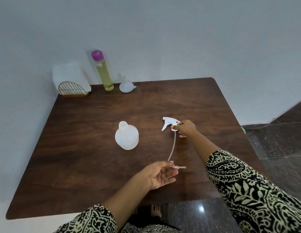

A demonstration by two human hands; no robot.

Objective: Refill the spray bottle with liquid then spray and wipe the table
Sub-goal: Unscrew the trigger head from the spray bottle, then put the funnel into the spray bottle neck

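Observation:
A translucent white spray bottle (126,137) stands open-necked in the middle of the brown table (79,148), its top removed. My right hand (185,127) grips the white trigger sprayer head (169,123) to the right of the bottle, low over the table. Its long clear dip tube (172,148) curves down toward me, and the tube's end rests across the fingers of my left hand (160,174), which is palm-up with fingers apart. A tall bottle of yellow liquid (103,71) with a purple cap stands at the back edge, beside a small white funnel (127,86).
A gold wire holder with white napkins (71,81) sits at the back left corner, against the pale wall. Dark tiled floor lies to the right of the table and below its near edge, where a bare foot shows.

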